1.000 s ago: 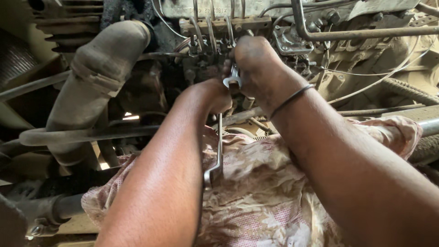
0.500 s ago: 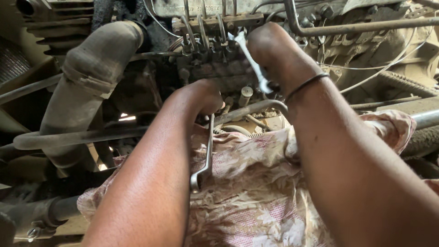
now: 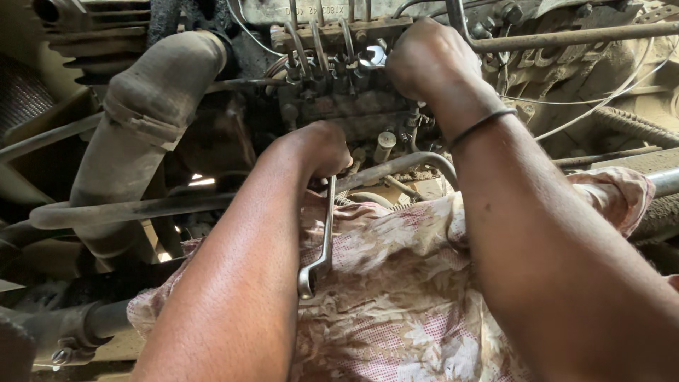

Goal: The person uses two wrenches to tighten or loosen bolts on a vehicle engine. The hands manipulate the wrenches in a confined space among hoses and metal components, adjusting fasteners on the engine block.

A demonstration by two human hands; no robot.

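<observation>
My left hand (image 3: 317, 147) is closed around the upper end of a long steel spanner (image 3: 322, 240) that hangs down over a patterned cloth (image 3: 396, 297). My right hand (image 3: 424, 60) is higher up, fist closed on a second shiny spanner (image 3: 371, 56) whose ring end sits at the fittings of the injection pump (image 3: 339, 92). A dark band circles my right wrist. Several thin metal fuel pipes (image 3: 318, 39) rise from the pump just left of that hand.
A thick dusty rubber hose (image 3: 138, 127) runs down the left side. A bent metal pipe (image 3: 396, 166) crosses under the pump. A rusty rod (image 3: 566, 35) spans the top right, and a grey tube (image 3: 665, 180) lies at the right edge.
My right hand has moved up and right along the pump with its spanner. My left hand has shifted slightly lower, still holding the long spanner.
</observation>
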